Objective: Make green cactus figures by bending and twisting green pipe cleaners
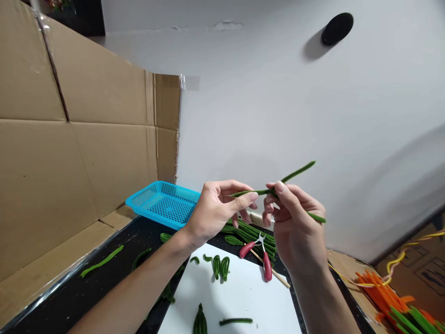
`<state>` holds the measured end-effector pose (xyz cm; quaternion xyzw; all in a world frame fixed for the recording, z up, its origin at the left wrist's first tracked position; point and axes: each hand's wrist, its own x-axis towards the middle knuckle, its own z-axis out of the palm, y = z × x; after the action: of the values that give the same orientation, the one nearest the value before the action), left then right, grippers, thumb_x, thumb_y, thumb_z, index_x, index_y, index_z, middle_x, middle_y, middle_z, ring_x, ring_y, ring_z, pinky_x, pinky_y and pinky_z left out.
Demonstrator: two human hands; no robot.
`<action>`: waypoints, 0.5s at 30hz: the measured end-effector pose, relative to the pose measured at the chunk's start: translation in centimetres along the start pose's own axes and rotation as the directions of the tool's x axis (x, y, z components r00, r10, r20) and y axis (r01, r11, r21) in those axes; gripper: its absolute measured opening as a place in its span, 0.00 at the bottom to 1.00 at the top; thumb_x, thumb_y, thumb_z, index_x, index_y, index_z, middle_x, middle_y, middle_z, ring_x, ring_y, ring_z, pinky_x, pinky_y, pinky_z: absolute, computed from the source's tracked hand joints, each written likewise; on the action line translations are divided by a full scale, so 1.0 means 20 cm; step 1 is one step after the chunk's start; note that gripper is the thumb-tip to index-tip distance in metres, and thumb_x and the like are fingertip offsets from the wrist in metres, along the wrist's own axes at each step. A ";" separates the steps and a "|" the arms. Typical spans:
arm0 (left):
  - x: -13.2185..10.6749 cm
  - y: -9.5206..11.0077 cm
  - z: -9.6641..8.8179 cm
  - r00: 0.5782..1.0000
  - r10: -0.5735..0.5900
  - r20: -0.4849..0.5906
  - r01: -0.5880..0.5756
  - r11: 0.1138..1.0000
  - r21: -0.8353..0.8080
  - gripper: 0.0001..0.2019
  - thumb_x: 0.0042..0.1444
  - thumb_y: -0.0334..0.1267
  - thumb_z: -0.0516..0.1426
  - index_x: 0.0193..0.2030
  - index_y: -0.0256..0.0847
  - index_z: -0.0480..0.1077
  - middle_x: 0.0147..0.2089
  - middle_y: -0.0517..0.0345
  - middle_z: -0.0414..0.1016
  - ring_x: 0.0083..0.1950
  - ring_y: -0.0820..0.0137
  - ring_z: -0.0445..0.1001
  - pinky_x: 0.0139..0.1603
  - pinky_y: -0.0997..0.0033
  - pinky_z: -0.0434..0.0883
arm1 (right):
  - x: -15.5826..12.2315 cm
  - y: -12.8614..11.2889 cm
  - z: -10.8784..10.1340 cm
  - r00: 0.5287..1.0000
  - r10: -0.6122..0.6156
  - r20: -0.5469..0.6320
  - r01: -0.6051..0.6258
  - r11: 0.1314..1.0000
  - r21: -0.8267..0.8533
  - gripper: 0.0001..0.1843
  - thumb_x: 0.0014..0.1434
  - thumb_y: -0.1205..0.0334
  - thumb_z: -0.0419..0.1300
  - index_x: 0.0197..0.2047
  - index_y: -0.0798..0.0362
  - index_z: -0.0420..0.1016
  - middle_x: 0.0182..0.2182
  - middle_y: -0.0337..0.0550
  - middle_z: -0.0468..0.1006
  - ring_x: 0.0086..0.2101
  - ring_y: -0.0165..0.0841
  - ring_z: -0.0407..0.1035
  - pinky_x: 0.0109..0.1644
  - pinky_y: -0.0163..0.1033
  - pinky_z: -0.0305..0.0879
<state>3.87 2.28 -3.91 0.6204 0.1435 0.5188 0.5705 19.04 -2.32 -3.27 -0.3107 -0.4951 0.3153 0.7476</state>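
Observation:
My left hand [222, 204] pinches one end of a green pipe cleaner [298, 171] between thumb and fingers. Closed round its middle, my right hand [299, 218] holds it where the strands cross; one length sticks up to the right, and a short end shows past the palm. Below the hands is a white board [239, 297]. Bent green pipe cleaner loops [221, 268] lie on it, with a leaf-shaped bundle [200, 322] and a short straight piece [235, 321] nearer me. Red-handled wire cutters [259, 246] lie with their handles spread at the board's far edge.
A blue perforated basket [167, 222] stands behind my left arm. Several long green pipe cleaners [253, 232] are bundled beyond the cutters, near a thin wooden stick [278, 278]. Orange pipe cleaners [378, 292] lie at lower right. Cardboard [104, 153] walls the left side.

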 end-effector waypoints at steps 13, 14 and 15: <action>0.04 0.04 -0.12 0.994 -0.059 -0.089 0.046 0.990 -0.137 0.12 0.54 0.40 0.73 0.40 0.37 0.78 0.26 0.64 0.74 0.24 0.79 0.71 0.21 0.80 0.64 | 0.04 -0.01 -0.07 0.983 0.019 0.183 0.006 0.991 -0.133 0.08 0.61 0.53 0.74 0.43 0.44 0.90 0.39 0.44 0.86 0.40 0.34 0.77 0.38 0.36 0.78; 0.03 0.04 -0.12 0.996 -0.066 -0.065 0.058 0.992 -0.116 0.12 0.55 0.40 0.72 0.40 0.37 0.78 0.26 0.64 0.74 0.24 0.79 0.71 0.21 0.80 0.64 | 0.05 0.01 -0.08 0.983 -0.011 0.182 0.041 0.986 -0.162 0.06 0.61 0.55 0.75 0.41 0.44 0.90 0.37 0.43 0.86 0.37 0.33 0.77 0.38 0.36 0.77; 0.03 0.04 -0.12 0.997 -0.071 -0.044 0.066 0.993 -0.100 0.12 0.55 0.40 0.72 0.40 0.37 0.78 0.27 0.64 0.75 0.24 0.79 0.71 0.22 0.80 0.65 | 0.05 0.01 -0.09 0.983 -0.038 0.182 0.071 0.981 -0.178 0.05 0.60 0.56 0.76 0.40 0.45 0.90 0.35 0.42 0.86 0.36 0.32 0.76 0.37 0.36 0.77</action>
<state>1.90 3.82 -3.29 0.5736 0.1523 0.5199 0.6144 20.89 -1.66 -3.52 -0.3352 -0.5953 0.2739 0.6769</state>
